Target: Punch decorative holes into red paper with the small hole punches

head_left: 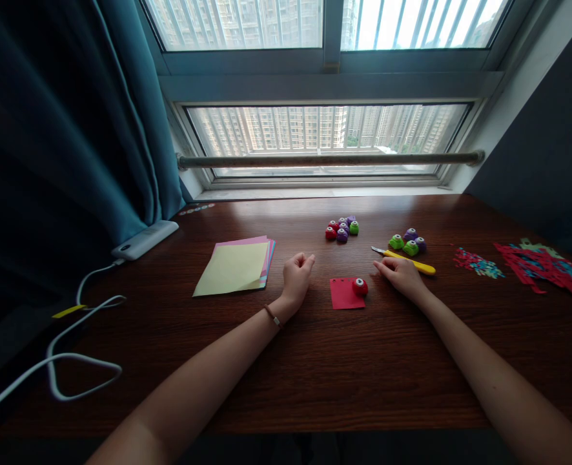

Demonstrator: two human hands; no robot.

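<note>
Red paper square (343, 298) is on the table (344, 368) between your hands; red one-eyed piece (360, 288), looks like a small punch, sits at its upper right corner. Neither hand on it. Left hand (296, 281): left of the square, grip clenched; can't tell if anything's inside. Right hand (401, 278): right of the square, fingers loosely curled; can't tell if that grip has anything or touches the yellow cutter (420, 265) beside it. Dark marks, probably holes, run along the square's far edge.

To work that piece well, I'd open the left grip, pin the square flat by its left side, and press the piece straight down, sheet fully seated. Space off the marks. Mind the cutter: blade end lies beyond the square, to its right, near your right fingers.
</note>
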